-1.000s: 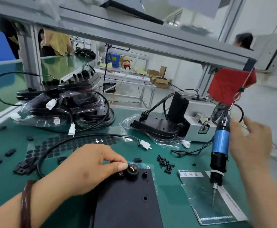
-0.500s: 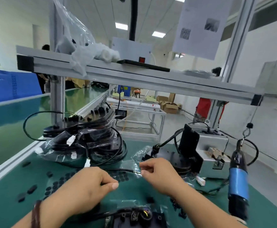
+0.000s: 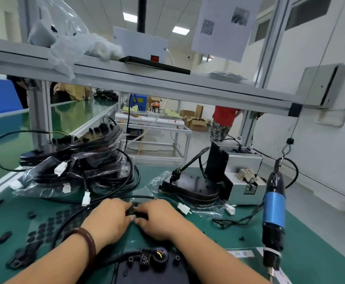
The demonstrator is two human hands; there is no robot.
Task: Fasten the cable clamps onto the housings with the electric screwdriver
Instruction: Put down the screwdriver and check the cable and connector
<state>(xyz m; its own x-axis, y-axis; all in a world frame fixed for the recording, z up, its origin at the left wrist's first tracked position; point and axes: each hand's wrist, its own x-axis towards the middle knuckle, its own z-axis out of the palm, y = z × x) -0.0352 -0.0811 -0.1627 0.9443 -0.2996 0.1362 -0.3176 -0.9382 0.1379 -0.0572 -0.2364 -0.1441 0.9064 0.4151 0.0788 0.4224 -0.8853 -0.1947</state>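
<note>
While blue-bodied electric screwdriver point(image 3: 273, 212) hangs at right, left hand point(image 3: 108, 220) and right hand point(image 3: 159, 219) fingers pinch a small black plastic clamp point(image 3: 131, 211), just beyond flat black housing point(image 3: 151, 272) on green surface point(image 3: 218, 239).

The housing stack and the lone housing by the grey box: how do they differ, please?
The housing stack is several units piled up; the lone housing lies singly. The stack sits left, the lone housing right, beside the grey box. Both are black, cabled, with clear plastic bags.
</note>
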